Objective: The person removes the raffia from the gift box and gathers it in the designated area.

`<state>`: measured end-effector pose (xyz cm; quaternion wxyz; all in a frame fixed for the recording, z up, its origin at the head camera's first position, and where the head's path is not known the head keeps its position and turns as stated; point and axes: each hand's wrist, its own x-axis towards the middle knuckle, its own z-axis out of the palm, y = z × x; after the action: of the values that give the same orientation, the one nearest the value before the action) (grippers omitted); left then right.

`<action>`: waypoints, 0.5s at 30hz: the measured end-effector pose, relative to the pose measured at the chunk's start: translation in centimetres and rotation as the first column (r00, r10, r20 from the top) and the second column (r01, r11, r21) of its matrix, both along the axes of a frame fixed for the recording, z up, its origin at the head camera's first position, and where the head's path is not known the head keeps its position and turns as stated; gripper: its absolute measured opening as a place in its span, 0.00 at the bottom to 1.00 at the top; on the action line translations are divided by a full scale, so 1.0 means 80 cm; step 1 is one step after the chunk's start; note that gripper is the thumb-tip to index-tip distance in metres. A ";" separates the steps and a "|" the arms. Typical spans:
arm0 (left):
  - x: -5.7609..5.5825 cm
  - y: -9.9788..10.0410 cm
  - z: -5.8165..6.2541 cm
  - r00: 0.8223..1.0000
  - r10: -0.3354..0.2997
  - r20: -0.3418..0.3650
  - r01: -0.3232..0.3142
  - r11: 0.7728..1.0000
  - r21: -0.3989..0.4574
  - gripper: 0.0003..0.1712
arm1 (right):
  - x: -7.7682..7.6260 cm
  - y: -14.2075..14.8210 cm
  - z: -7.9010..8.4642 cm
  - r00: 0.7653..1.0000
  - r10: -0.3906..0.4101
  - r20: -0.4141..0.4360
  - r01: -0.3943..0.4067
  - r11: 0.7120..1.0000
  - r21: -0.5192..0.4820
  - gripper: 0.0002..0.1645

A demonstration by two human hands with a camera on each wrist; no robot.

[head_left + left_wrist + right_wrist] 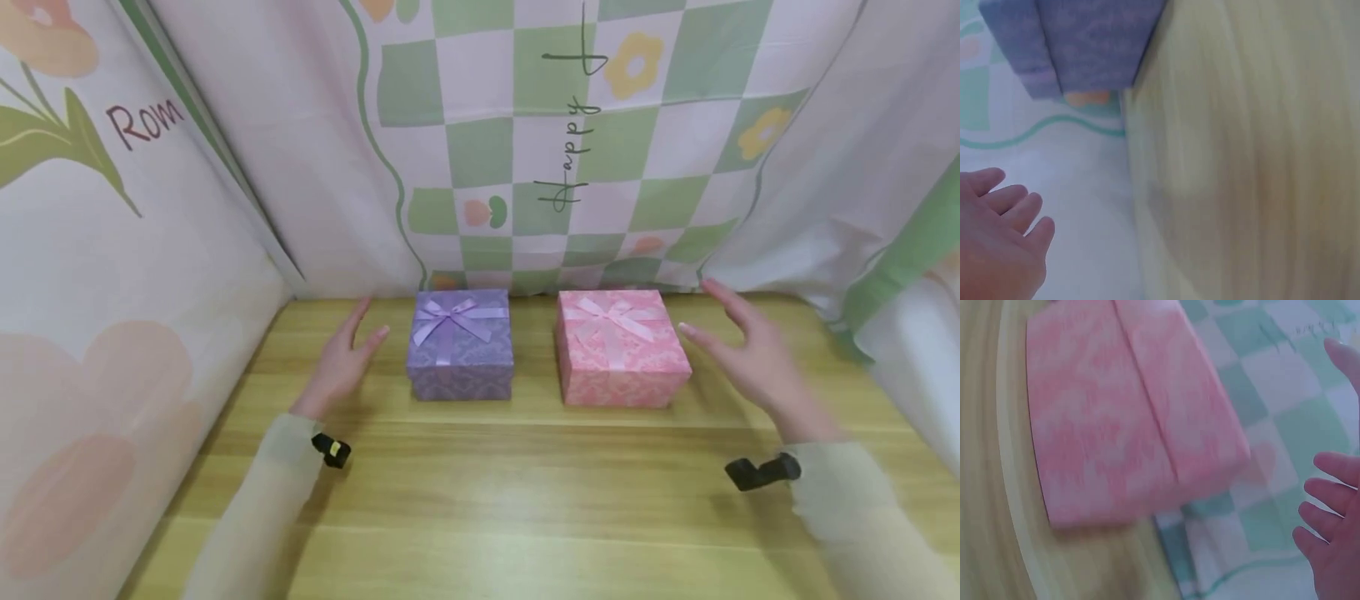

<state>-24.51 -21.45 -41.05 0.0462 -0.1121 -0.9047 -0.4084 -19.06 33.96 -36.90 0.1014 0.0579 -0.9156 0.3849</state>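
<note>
Two lidded gift boxes stand side by side at the back of the wooden table. The purple box (463,354), patterned and tied with a lilac ribbon bow (452,320), is on the left. To its right is a slightly larger pink box (618,358) with a pale pink bow (613,317). My left hand (339,362) hovers to the left of the purple box, apart from it, fingers extended and holding nothing. Off the right side of the pink box is my right hand (757,358), its thumb close to the box and its palm empty.
Wooden tabletop (480,492) spreads in front of the boxes. A green-and-white checked cloth (547,150) hangs right behind them. Printed fabric (97,333) walls off the left side, and pale cloth (915,308) hangs at the right. Each wrist carries a small black camera mount (761,472).
</note>
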 end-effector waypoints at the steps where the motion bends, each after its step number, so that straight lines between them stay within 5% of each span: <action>1: 0.002 0.003 -0.001 1.000 -0.002 0.008 0.002 1.000 0.032 0.46 | 0.002 -0.010 0.001 1.000 0.015 -0.010 -0.015 1.000 -0.013 0.47; 7: 0.012 0.024 -0.013 0.998 -0.053 0.017 0.048 0.977 0.207 0.40 | 0.010 -0.074 0.000 0.982 0.172 -0.074 -0.180 0.977 -0.111 0.47; 15: 0.018 0.054 -0.034 0.991 -0.133 0.005 0.122 0.923 0.364 0.40 | 0.012 -0.159 -0.014 0.933 0.336 -0.129 -0.360 0.882 -0.303 0.43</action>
<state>-23.05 -17.09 -43.74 0.0261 -0.1542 -0.8052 -0.5720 -18.06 21.27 -37.98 0.0720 0.2179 -0.8107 0.5386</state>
